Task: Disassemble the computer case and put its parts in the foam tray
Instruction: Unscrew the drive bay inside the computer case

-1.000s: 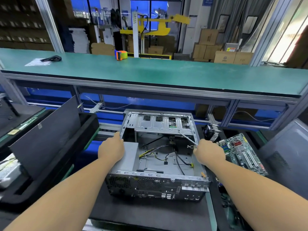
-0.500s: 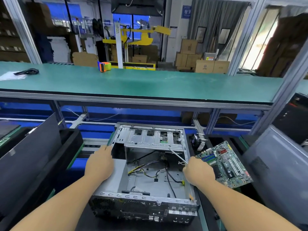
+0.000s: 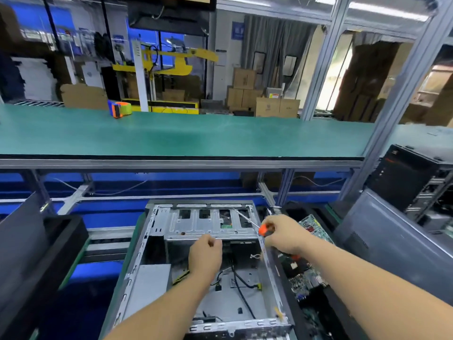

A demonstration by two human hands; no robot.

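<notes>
Left hand (image 3: pixel 205 256) moved inside computer case (image 3: pixel 196 285), fingers curled empty; right hand (image 3: pixel 282 233) grips screwdriver (image 3: pixel 255 225).

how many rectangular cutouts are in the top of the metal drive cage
4, in a row across the silver metal drive cage: far left, centre-left, centre-right, far right, crossed by the screwdriver shaft.

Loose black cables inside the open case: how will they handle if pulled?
The black cables curve slackly across the floor of the computer case, so probably floppy and light. Their far ends run out of sight under the drive cage, so they may still be plugged in and resist. Thin connectors suggest a gentle pull.
</notes>
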